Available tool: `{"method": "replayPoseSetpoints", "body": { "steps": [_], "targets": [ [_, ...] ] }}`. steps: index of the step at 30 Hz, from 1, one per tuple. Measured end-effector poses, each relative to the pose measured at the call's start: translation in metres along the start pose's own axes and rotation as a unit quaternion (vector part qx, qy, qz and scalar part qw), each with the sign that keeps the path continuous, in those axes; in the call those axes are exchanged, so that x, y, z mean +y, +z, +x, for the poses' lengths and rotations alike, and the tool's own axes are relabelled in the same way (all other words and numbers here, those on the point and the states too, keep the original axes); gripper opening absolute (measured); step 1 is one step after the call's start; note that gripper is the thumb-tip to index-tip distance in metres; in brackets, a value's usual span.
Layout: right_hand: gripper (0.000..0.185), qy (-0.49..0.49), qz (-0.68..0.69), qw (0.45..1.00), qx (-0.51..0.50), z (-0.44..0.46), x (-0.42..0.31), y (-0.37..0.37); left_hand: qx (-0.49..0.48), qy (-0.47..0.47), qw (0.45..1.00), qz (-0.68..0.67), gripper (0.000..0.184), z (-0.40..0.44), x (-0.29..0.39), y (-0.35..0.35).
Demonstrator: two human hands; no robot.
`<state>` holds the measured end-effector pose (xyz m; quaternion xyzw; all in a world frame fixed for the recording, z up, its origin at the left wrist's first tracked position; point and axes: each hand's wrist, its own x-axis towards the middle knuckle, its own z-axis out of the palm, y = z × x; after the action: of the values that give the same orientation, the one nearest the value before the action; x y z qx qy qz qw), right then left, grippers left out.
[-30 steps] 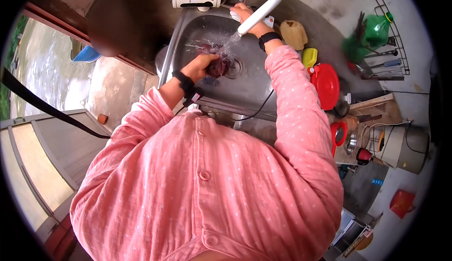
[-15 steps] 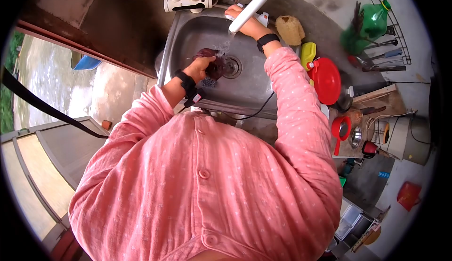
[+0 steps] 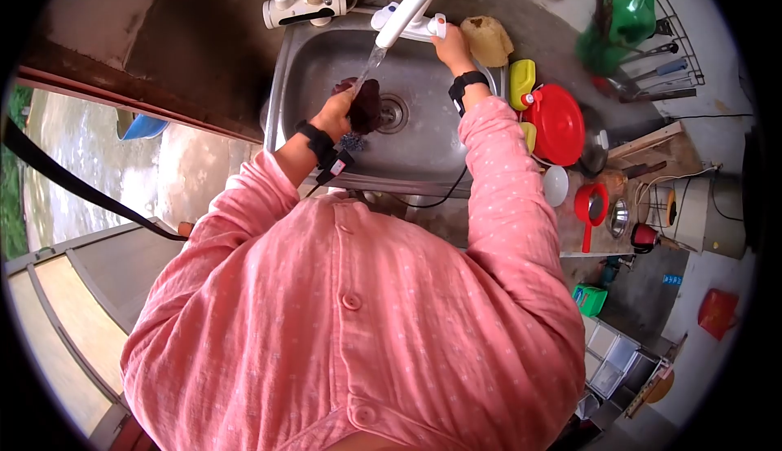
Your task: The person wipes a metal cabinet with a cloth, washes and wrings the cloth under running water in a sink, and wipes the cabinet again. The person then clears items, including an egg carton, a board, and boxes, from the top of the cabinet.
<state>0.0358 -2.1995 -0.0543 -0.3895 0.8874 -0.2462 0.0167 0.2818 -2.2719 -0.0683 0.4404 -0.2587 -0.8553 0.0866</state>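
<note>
My left hand (image 3: pixel 332 115) is closed on a dark maroon cloth (image 3: pixel 367 109) in the steel sink (image 3: pixel 436 146). Water runs from the white faucet (image 3: pixel 414 5) down onto the cloth, just beside the drain (image 3: pixel 393 114). A bluish-grey scrubber (image 3: pixel 353 142) lies under the cloth's lower edge. At the faucet's right side, my right hand (image 3: pixel 453 50) has its fingers closed round the white tap knob (image 3: pixel 441 25). The fingertips are partly hidden.
Right of the sink are a tan sponge (image 3: pixel 487 40), a yellow bottle (image 3: pixel 522 85) and a red lid (image 3: pixel 560 125). A white water heater tap (image 3: pixel 305 9) stands behind the left corner. Utensils hang on a wall rack (image 3: pixel 680 36).
My right hand has moved from behind the spout to the knob on the faucet's right. The stream now falls on the cloth near my left hand. The view has shifted slightly.
</note>
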Motion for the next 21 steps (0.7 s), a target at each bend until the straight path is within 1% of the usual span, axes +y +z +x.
{"method": "replayPoseSetpoints", "body": {
  "steps": [1, 2, 3, 4, 6, 7, 8, 9, 10, 11, 12, 13, 14, 15, 16, 17, 18, 19, 20, 21],
  "targets": [
    [0.031, 0.001, 0.001, 1.0, -0.001, 0.002, 0.003, 0.0, 0.001, 0.0, 1.0, 0.001, 0.013, 0.018, -0.006, -0.012],
    [0.031, -0.004, 0.011, 1.0, -0.007, 0.003, 0.006, 0.0, -0.014, 0.033, 0.999, 0.007, 0.015, 0.048, -0.017, -0.033],
    [0.032, -0.011, 0.019, 1.0, -0.013, 0.004, 0.009, 0.0, -0.031, 0.068, 0.997, 0.013, 0.016, 0.051, -0.016, -0.036],
    [0.032, -0.013, 0.02, 1.0, -0.015, 0.004, 0.011, 0.001, -0.028, 0.068, 0.997, 0.012, 0.016, 0.053, -0.018, -0.04],
    [0.032, -0.019, 0.017, 1.0, -0.004, 0.005, 0.013, 0.003, 0.081, 0.019, 0.993, 0.08, 0.021, 0.02, -0.005, -0.021],
    [0.037, 0.007, 0.025, 0.999, -0.039, 0.006, 0.013, 0.002, 0.083, 0.02, 0.993, 0.079, 0.021, 0.021, -0.005, -0.023],
    [0.037, 0.006, 0.025, 0.999, -0.039, 0.001, 0.006, 0.0, 0.053, -0.004, 0.998, 0.031, 0.023, 0.023, -0.006, -0.028],
    [0.037, -0.027, -0.025, 0.997, 0.069, -0.012, -0.007, -0.006, 0.022, -0.029, 0.999, -0.016, 0.025, 0.025, -0.006, -0.031],
    [0.036, -0.06, -0.076, 0.98, 0.175, -0.026, -0.022, -0.012, 0.022, -0.029, 0.999, -0.016, 0.025, 0.022, -0.006, -0.03],
    [0.039, -0.054, -0.076, 0.978, 0.187, -0.037, -0.038, -0.017, 0.031, -0.005, 0.999, 0.007, 0.026, 0.015, -0.005, -0.028],
    [0.034, -0.066, -0.061, 0.968, 0.234, -0.048, -0.049, -0.008, 0.039, 0.018, 0.999, 0.029, 0.026, 0.009, -0.004, -0.026],
    [0.031, -0.079, 0.012, 0.973, 0.217, -0.061, -0.053, 0.01, 0.04, 0.016, 0.999, 0.031, 0.026, 0.003, -0.003, -0.023],
    [0.03, -0.06, 0.14, 0.983, 0.098, -0.081, -0.058, 0.023, 0.039, 0.011, 0.998, 0.045, 0.026, -0.003, -0.002, -0.019],
    [0.034, -0.037, 0.178, 0.983, 0.008, -0.102, -0.064, 0.039, 0.038, 0.006, 0.998, 0.059, 0.026, -0.006, -0.001, -0.017],
    [0.042, 0.009, 0.24, 0.969, -0.058, -0.121, -0.066, 0.063, 0.038, 0.004, 0.997, 0.062, 0.026, -0.004, -0.002, -0.018],
    [0.052, 0.134, 0.353, 0.916, -0.136, -0.138, -0.08, 0.064, 0.028, -0.023, 0.998, 0.046, 0.025, 0.001, -0.004, -0.022],
    [0.052, 0.294, 0.472, 0.803, -0.214, -0.15, -0.1, 0.047, 0.018, -0.05, 0.998, 0.031, 0.024, 0.01, -0.006, -0.027],
    [0.048, 0.31, 0.511, 0.779, -0.19, -0.156, -0.107, 0.05, -0.029, -0.091, 0.994, -0.059, 0.031, 0.035, -0.012, -0.043],
    [0.043, 0.326, 0.548, 0.752, -0.166, -0.16, -0.11, 0.052, -0.028, -0.093, 0.994, -0.057, 0.031, 0.033, -0.014, -0.043],
    [0.043, 0.328, 0.549, 0.751, -0.165, -0.16, -0.106, 0.06, -0.028, -0.089, 0.992, -0.09, 0.035, 0.029, -0.014, -0.042]
  ]
}}
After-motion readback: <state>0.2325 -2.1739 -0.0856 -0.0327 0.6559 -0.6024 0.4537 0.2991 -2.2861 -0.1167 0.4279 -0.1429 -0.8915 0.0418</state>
